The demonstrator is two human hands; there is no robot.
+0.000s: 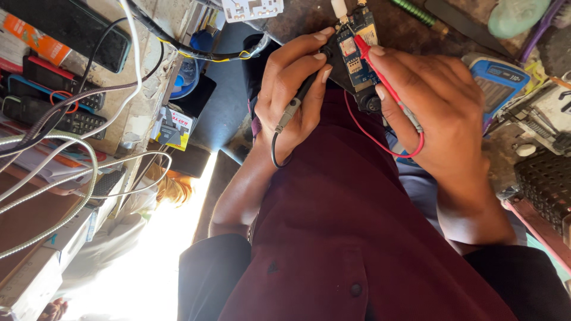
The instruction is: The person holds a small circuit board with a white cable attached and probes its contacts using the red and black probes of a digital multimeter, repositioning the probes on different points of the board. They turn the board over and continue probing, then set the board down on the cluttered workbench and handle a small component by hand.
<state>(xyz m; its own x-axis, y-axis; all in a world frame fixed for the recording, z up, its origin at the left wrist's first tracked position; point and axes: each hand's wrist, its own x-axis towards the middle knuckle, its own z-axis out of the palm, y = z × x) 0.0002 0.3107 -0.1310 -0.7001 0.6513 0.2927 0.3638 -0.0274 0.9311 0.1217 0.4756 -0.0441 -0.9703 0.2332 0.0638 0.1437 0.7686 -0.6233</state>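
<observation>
A small blue circuit board (357, 56) lies at the top centre, at the edge of a dark workbench (297, 18). My left hand (294, 89) grips a black test probe (301, 94) whose tip reaches the board's left edge; its black lead loops below my palm. My right hand (437, 110) holds a red test probe (380, 77) with its tip on the upper part of the board, and a red wire (369, 134) curves under that hand. My maroon shirt (357, 238) fills the lower middle of the view.
A blue multimeter (498, 83) sits right of my right hand. Old keypad phones (53, 101), a black phone (71, 27), thick cables (89, 89) and a metal gooseneck (77, 172) crowd the left. A small box (173, 128) and a perforated black block (544, 178) lie nearby.
</observation>
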